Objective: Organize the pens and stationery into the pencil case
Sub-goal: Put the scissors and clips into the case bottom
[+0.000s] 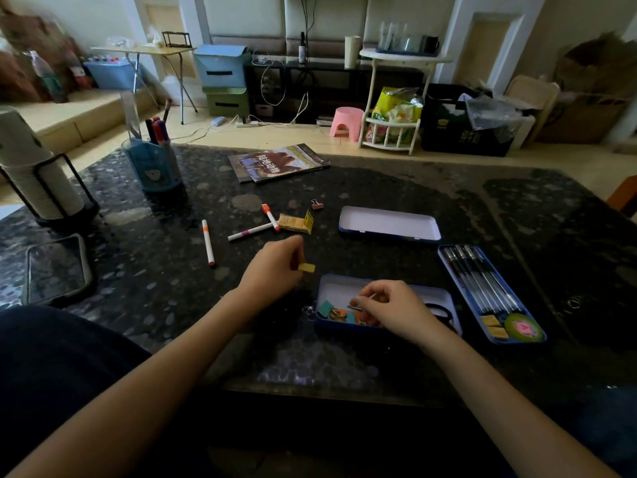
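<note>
Left hand [272, 267] raised mid-table, fingers curled, pinching — right hand [389, 307] curled low, fingertips pinched, both forearms bare.

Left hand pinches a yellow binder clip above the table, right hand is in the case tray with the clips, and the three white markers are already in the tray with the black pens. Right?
Not quite. The head view shows the three white markers lying loose on the table, not in the pen tray. The rest holds: the left hand pinches the yellow binder clip, and the right hand is in the clip tray.
</note>
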Demonstrator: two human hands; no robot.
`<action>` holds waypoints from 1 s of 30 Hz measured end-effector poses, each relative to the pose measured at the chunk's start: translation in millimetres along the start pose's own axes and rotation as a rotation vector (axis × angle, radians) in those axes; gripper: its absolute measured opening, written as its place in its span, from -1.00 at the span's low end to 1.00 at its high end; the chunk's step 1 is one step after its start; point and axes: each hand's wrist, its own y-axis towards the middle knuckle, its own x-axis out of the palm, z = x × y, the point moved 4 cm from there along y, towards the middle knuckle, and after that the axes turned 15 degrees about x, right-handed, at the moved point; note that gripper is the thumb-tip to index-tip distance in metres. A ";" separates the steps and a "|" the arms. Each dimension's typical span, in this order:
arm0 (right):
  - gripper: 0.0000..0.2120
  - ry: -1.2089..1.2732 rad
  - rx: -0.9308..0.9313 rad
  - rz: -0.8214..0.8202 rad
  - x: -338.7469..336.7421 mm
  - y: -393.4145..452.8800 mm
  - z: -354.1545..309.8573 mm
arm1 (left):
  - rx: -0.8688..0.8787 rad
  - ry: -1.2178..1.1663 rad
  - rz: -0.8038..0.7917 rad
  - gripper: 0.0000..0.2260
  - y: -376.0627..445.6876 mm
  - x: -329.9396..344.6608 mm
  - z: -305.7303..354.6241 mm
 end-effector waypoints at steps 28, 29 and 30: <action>-0.96 -0.126 0.118 -0.078 -42.9 0.2 10.1 | 0.238 0.037 -0.455 -0.79 -16.1 23.6 59.4; -0.96 -0.145 0.123 -0.068 -41.5 1.0 10.7 | 0.237 0.054 -0.448 -0.78 -16.1 22.9 59.3; -0.95 -0.168 0.128 -0.059 -39.5 1.8 11.0 | 0.227 0.072 -0.443 -0.77 -15.7 22.0 58.4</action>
